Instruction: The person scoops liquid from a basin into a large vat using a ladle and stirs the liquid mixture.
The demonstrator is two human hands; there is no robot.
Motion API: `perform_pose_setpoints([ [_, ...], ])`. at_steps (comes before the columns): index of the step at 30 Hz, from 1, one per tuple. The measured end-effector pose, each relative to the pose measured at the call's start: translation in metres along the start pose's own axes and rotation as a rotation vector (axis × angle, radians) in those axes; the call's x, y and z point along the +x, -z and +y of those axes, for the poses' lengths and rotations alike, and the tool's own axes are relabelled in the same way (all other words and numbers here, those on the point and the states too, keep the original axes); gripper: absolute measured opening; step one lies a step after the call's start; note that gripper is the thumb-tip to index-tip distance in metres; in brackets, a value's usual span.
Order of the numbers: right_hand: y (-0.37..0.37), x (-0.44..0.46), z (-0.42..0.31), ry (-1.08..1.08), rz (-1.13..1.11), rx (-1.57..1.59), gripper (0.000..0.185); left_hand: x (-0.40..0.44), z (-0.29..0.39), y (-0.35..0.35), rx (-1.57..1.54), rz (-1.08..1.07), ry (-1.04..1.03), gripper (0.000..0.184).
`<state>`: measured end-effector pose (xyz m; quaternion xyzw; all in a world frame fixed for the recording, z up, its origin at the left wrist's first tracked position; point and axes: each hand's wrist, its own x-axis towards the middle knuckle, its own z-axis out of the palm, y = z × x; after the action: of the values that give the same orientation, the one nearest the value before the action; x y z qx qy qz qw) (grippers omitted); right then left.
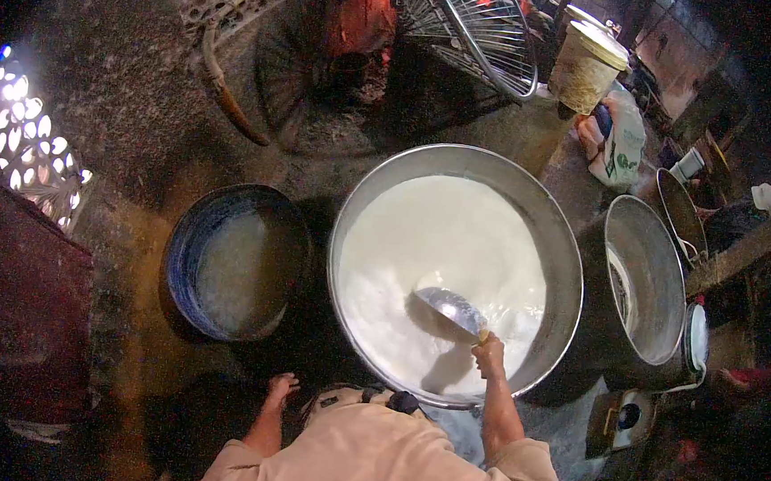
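Observation:
My right hand grips the short handle of a metal ladle. The ladle's shiny, wide bowl is tilted just over white, milky liquid, and its shadow falls on the surface. The liquid fills much of a large round metal pot, with small ripples and froth near the ladle. My left hand is off to the lower left, outside the pot, its fingers loosely apart and nothing seen in them. Closest to that hand is a dark blue-rimmed basin with cloudy liquid in the bottom.
Right of the pot stands a deep metal tub. Beyond are a lidded, stained bucket, a plastic bag and a wire basket. A small stove-like box sits lower right. A dark red cloth-like panel stands at left.

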<state>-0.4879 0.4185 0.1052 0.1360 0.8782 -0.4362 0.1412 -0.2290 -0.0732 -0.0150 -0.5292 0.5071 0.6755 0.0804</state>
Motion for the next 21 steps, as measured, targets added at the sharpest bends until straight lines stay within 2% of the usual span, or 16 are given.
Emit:
perform_pose_setpoints([
  [6, -0.057, -0.023, -0.018, -0.08, -0.079, -0.095, 0.025, 0.005, 0.033, 0.0, 0.067, -0.084, 0.002, 0.041],
  [10, -0.071, -0.049, -0.055, -0.115, -0.148, -0.109, 0.028, 0.018, 0.051, 0.005, 0.11, -0.086, 0.049, 0.043],
  [16, -0.055, -0.08, -0.123, -0.137, -0.239, -0.108, 0.041, 0.03, 0.063, 0.014, 0.043, -0.108, 0.012, 0.039],
  [18, -0.041, -0.069, -0.134, -0.114, -0.287, -0.149, 0.046, 0.061, 0.033, 0.025, -0.141, -0.144, -0.083, 0.038],
  [19, -0.029, -0.066, -0.156, -0.062, -0.298, -0.197, 0.044, 0.073, 0.023, 0.03, -0.233, -0.16, -0.131, 0.037],
  [21, -0.004, -0.061, -0.213, -0.069, -0.326, -0.214, 0.042, 0.076, 0.025, 0.035, -0.184, -0.125, -0.05, 0.038],
])
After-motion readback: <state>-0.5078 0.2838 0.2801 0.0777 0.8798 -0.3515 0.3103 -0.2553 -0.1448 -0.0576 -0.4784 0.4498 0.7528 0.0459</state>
